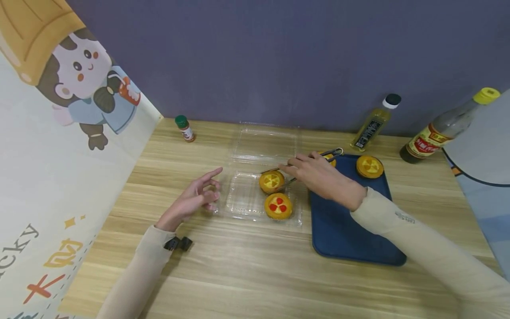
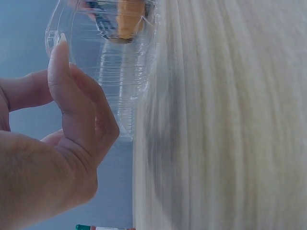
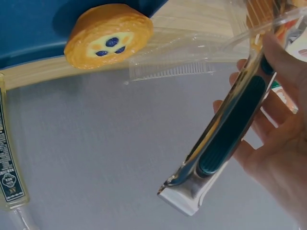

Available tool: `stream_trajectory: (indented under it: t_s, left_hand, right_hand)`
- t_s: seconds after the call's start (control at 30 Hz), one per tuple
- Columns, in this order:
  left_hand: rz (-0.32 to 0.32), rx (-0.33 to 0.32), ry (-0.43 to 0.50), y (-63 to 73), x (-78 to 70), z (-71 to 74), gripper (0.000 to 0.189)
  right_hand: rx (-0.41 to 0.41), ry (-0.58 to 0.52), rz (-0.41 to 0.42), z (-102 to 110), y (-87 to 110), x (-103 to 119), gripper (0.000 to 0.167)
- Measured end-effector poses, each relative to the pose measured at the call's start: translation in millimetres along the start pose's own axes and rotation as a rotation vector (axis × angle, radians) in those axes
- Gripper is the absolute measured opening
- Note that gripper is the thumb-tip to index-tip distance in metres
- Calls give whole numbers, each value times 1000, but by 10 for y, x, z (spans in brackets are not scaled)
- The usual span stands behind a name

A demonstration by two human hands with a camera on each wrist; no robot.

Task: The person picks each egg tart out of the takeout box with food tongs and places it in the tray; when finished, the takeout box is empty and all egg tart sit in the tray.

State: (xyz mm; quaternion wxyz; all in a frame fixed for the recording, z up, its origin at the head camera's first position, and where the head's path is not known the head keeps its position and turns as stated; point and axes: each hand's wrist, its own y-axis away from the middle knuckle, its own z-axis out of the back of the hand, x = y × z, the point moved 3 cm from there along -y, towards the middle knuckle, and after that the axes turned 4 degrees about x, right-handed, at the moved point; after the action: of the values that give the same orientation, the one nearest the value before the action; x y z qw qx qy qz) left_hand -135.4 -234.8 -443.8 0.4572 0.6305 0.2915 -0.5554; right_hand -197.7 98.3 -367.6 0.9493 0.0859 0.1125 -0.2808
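My right hand (image 1: 318, 175) grips metal tongs (image 3: 230, 124) with teal handle insets. The tong ends lie either side of an egg tart (image 1: 272, 180) with yellow wedges, inside a clear plastic box (image 1: 245, 195). Beside it in the box sits a tart (image 1: 278, 206) with red spots. At the box's left rim, my left hand (image 1: 193, 197) pinches the plastic between thumb and fingers, the index finger extended. The box's lid (image 1: 267, 144) lies open toward the wall. A blue-spotted tart (image 3: 109, 38) rests by the tray's far left corner, partly hidden by my right hand in the head view.
A blue tray (image 1: 350, 235) lies right of the box, with another tart (image 1: 369, 167) at its far right corner. Behind stand an oil bottle (image 1: 372, 126) and a yellow-capped bottle (image 1: 434, 133). A green-capped shaker (image 1: 185, 129) stands far left, near the wall.
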Motion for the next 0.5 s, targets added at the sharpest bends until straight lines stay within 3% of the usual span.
stream_trajectory:
  t_s: [0.5]
  left_hand:
    - [-1, -7, -5, 18, -14, -9, 82]
  right_hand:
    - [-72, -48, 4, -75, 14, 43, 63]
